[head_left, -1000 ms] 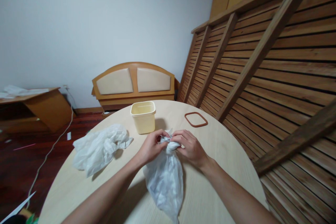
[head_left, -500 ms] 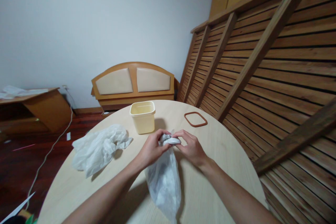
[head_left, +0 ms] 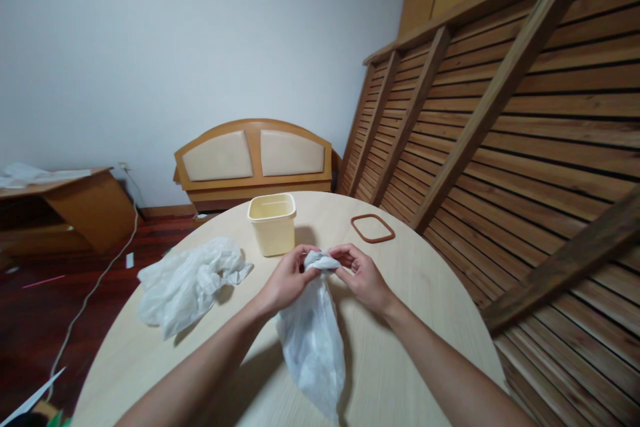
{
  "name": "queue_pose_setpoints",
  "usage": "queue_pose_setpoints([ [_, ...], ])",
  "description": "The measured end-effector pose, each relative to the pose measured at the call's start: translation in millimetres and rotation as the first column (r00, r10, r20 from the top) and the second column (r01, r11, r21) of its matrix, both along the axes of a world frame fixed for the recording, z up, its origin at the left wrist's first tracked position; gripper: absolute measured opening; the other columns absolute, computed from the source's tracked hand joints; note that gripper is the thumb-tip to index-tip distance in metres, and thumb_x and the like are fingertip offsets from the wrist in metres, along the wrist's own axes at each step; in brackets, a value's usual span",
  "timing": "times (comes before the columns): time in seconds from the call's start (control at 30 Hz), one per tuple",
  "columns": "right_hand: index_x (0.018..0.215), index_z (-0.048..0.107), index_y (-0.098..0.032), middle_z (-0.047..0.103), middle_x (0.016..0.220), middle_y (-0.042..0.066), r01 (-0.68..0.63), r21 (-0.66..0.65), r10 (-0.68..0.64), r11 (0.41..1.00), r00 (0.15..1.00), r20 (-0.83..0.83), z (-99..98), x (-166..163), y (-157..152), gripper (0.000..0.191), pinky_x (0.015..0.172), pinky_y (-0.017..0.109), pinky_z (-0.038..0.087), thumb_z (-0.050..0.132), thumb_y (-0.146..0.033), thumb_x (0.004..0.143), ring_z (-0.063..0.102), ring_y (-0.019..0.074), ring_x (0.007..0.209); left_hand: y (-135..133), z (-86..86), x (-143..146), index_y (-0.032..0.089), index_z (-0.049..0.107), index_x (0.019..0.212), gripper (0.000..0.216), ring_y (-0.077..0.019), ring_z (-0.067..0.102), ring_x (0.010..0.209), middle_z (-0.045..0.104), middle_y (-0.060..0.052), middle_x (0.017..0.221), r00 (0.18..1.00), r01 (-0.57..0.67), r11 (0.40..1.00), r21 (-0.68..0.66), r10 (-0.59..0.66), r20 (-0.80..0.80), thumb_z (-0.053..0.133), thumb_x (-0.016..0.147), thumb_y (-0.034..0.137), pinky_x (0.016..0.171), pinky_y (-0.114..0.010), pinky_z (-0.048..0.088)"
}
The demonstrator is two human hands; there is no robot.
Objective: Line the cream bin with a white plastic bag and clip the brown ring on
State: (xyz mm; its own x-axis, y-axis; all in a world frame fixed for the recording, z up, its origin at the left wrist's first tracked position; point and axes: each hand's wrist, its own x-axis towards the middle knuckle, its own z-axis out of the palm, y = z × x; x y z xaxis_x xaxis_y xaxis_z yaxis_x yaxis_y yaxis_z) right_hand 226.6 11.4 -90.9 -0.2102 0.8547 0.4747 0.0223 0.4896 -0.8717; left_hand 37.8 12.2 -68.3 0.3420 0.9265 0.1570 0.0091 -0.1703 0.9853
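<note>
Between my two hands is a translucent white plastic bag (head_left: 314, 347), gathered into a twisted bunch at its top. My left hand (head_left: 289, 280) pinches the left side of that bunch, and my right hand (head_left: 364, 279) grips its right side. The rest of the bag hangs down toward the table's near side. Just beyond my left hand stands an upright pale yellow plastic bin (head_left: 274, 230), open at the top. A brown rounded-square ring (head_left: 373, 240) lies flat beyond my right hand. Another crumpled white plastic bag (head_left: 190, 287) rests left of my left arm.
All this is on a round light-wood table (head_left: 430, 320). A slatted wooden frame (head_left: 475, 133) leans close along the right side. Behind the table stands a padded headboard (head_left: 255, 153). A white cable (head_left: 100, 283) runs over the floor at left, near a wooden desk (head_left: 90, 207).
My fingers have shifted slightly on the bunched top of the bag, which looks more tightly twisted and a little higher. The bin, ring and other bag have not moved.
</note>
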Motion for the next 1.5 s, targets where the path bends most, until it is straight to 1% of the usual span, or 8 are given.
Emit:
queue_pose_setpoints([
  [0.2, 0.097, 0.067, -0.021, 0.075, 0.096, 0.005, -0.031, -0.044, 0.031, 0.999, 1.000, 0.006, 1.2, 2.6, 1.5, 0.017, 0.086, 0.036, 0.058, 0.071, -0.033, 0.086, 0.072, 0.0193, 0.091, -5.0, 7.9, -3.4, 0.018, 0.054, 0.105, 0.040, -0.0170, 0.063, 0.083, 0.068, -0.002, 0.088, 0.998, 0.060, 0.995, -0.078, -0.061, -0.008, 0.072, 0.072, 0.031, 0.075, -0.029, 0.046],
  [0.47, 0.084, 0.073, -0.020, 0.069, 0.078, 0.003, 0.163, 0.201, -0.193, 0.966, 0.971, 0.141, 7.4, 6.1, 1.7, 0.007, 0.070, 0.030, 0.051, 0.070, -0.027, 0.085, 0.064, 0.0167, 0.073, -6.8, 7.9, -1.3, 0.019, 0.048, 0.106, 0.045, -0.0135, 0.057, 0.071, 0.063, 0.003, 0.080, 0.998, 0.063, 0.995, -0.080, -0.063, 0.009, 0.073, 0.076, 0.043, 0.065, -0.025, 0.040],
  [0.6, 0.083, 0.072, -0.019, 0.069, 0.077, 0.002, 0.155, 0.086, -0.162, 0.984, 0.982, 0.093, 4.3, 2.5, 1.6, 0.006, 0.066, 0.028, 0.051, 0.069, -0.024, 0.083, 0.064, 0.0158, 0.070, -5.3, 3.8, -1.1, 0.019, 0.052, 0.101, 0.044, -0.0149, 0.056, 0.074, 0.063, 0.001, 0.081, 0.993, 0.115, 0.991, -0.068, -0.118, -0.028, 0.072, 0.077, 0.049, 0.068, -0.026, 0.042],
  [0.77, 0.074, 0.062, -0.020, 0.062, 0.065, -0.003, 0.256, -0.028, -0.255, 0.966, 0.967, 0.029, -0.2, -0.2, 3.5, 0.012, 0.054, 0.024, 0.047, 0.072, -0.026, 0.075, 0.059, 0.0131, 0.056, -0.8, -1.9, 0.2, 0.016, 0.062, 0.092, 0.042, -0.0162, 0.056, 0.075, 0.064, -0.003, 0.082, 0.993, 0.076, 0.997, -0.001, -0.076, -0.090, 0.067, 0.081, 0.056, 0.070, -0.027, 0.042],
  [1.0, 0.079, 0.062, -0.021, 0.068, 0.068, 0.000, 0.140, -0.128, -0.152, 0.982, 0.985, -0.087, 2.1, -1.6, 1.9, 0.021, 0.062, 0.029, 0.057, 0.074, -0.037, 0.077, 0.069, 0.0179, 0.063, 0.0, -0.7, -1.7, 0.014, 0.073, 0.096, 0.044, -0.0246, 0.063, 0.095, 0.074, -0.009, 0.097, 0.984, 0.126, 0.989, 0.083, -0.113, -0.140, 0.061, 0.088, 0.056, 0.088, -0.034, 0.046],
  [1.13, 0.081, 0.064, -0.020, 0.070, 0.075, 0.002, 0.167, -0.043, -0.167, 0.985, 0.986, -0.002, 5.0, -0.7, 0.0, 0.016, 0.068, 0.031, 0.057, 0.071, -0.034, 0.082, 0.070, 0.0181, 0.069, 0.4, 0.9, -2.6, 0.014, 0.073, 0.094, 0.037, -0.0224, 0.064, 0.088, 0.074, -0.009, 0.093, 0.990, 0.046, 0.995, 0.083, -0.034, -0.137, 0.066, 0.086, 0.049, 0.083, -0.033, 0.047],
  [1.3, 0.088, 0.071, -0.020, 0.070, 0.090, 0.005, 0.194, 0.190, -0.224, 0.962, 0.962, 0.154, 11.4, 0.5, -3.5, 0.008, 0.071, 0.030, 0.054, 0.065, -0.025, 0.087, 0.066, 0.0168, 0.077, 3.5, -3.0, -0.5, 0.016, 0.063, 0.091, 0.039, -0.0172, 0.062, 0.076, 0.069, -0.003, 0.081, 0.998, -0.060, 0.997, 0.052, 0.059, 0.010, 0.076, 0.075, 0.049, 0.070, -0.027, 0.046],
  [1.5, 0.104, 0.069, -0.019, 0.069, 0.096, 0.006, 0.108, 0.250, -0.167, 0.962, 0.958, 0.232, 14.2, -1.2, -8.4, 0.020, 0.073, 0.031, 0.054, 0.062, -0.018, 0.085, 0.063, 0.0153, 0.075, 4.1, 0.6, -4.9, 0.015, 0.068, 0.089, 0.037, -0.0188, 0.063, 0.079, 0.070, -0.006, 0.086, 0.991, -0.082, 0.991, 0.106, 0.092, -0.101, 0.070, 0.081, 0.051, 0.074, -0.028, 0.049],
])
